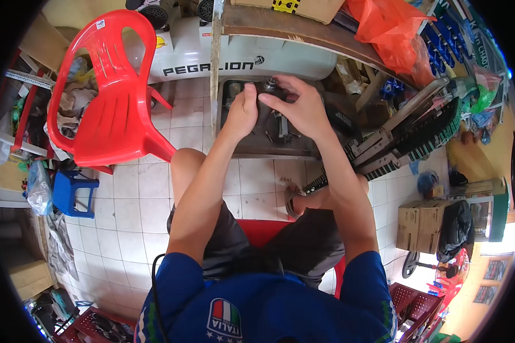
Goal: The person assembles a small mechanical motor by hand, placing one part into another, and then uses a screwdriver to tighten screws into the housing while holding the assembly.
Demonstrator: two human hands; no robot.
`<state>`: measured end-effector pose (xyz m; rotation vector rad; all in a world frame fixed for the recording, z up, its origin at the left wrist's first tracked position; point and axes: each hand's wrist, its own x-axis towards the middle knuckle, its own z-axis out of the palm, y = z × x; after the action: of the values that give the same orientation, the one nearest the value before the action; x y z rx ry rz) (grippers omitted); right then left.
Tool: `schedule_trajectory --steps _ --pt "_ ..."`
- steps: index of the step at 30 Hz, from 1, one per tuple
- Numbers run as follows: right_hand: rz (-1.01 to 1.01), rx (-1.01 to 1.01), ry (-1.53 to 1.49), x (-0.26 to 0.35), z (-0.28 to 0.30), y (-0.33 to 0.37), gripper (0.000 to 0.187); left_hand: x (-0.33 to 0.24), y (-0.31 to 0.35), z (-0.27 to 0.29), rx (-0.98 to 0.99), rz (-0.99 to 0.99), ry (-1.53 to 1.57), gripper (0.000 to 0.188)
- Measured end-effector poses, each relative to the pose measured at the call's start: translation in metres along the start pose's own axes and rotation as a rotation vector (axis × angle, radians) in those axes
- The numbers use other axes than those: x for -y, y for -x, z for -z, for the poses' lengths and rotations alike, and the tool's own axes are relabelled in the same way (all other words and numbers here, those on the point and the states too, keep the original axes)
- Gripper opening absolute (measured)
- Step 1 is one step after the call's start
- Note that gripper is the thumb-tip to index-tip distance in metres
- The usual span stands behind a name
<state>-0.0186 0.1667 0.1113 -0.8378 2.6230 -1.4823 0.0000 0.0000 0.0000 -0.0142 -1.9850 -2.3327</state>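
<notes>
My right hand (pixel 304 110) pinches a small, dark, round metal part (pixel 270 85) between thumb and fingers. It looks ringed or stepped, but its exact kind is too small to make out. Just left of that part is my left hand (pixel 244 112), thumb pointing up; its other fingers are mostly hidden behind the palm. Both hands are above a dark, grimy metal tray (pixel 249 150). Below my right hand, a grey metal piece (pixel 282 124) lies in the tray among small loose bits.
A wooden shelf (pixel 303 41) overhangs the tray's far side, before a white tank (pixel 294 60). A red plastic chair (pixel 111 123) stands left, with a blue stool (pixel 75 193) nearer. Long toothed metal bars (pixel 383 148) lean at the right; cartons (pixel 422 224) sit beyond.
</notes>
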Motion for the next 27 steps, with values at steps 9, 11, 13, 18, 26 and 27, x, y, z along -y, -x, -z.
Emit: schedule_trajectory --steps 9,11,13,18,26,27 --pt "-0.034 -0.041 -0.262 -0.005 0.01 0.003 0.062 -0.05 0.027 -0.022 0.085 -0.171 -0.135 0.058" --pt "-0.031 -0.07 -0.249 -0.012 0.011 0.004 0.061 -0.057 0.027 -0.025 0.097 -0.104 -0.156 0.059" --pt "-0.043 -0.07 -0.288 -0.007 0.01 0.004 0.059 -0.061 0.028 -0.023 0.078 -0.072 -0.19 0.059" --pt "-0.057 -0.089 -0.339 -0.009 0.008 0.004 0.057 -0.056 0.026 -0.024 0.03 -0.119 -0.236 0.06" --pt "-0.049 -0.099 -0.307 0.001 0.012 0.006 0.052 -0.056 0.026 -0.026 0.02 -0.163 -0.265 0.066" --pt "-0.048 -0.111 -0.311 0.0 0.012 0.006 0.053 -0.059 0.026 -0.026 0.029 -0.121 -0.28 0.066"
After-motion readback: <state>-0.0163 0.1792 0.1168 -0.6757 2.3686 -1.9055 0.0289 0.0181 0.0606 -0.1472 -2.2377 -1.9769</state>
